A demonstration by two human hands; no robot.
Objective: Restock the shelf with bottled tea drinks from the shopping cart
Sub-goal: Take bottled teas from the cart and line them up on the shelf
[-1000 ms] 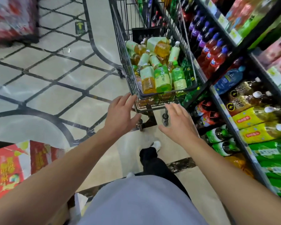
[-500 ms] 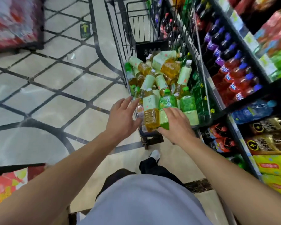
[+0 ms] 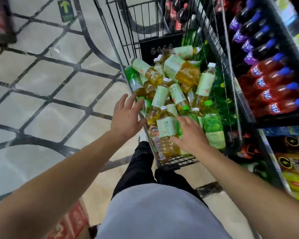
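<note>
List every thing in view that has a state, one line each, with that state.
left hand: open, fingers spread at the cart's near left edge, holding nothing
right hand: open, reaching onto the near bottles, gripping none
shopping cart: loaded, parked beside the shelf
tea bottles: capped, heaped at mixed angles in the cart
green-capped bottle: capped, upright at the cart's near right
shelf: stocked with capped soda bottles lying on their sides

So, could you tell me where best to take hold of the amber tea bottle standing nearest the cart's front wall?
Probably round its pale label band, from above and the right. The amber tea bottle stands nearly upright, cap up; the right hand is already open beside it, and the cart wall blocks its base.
</note>
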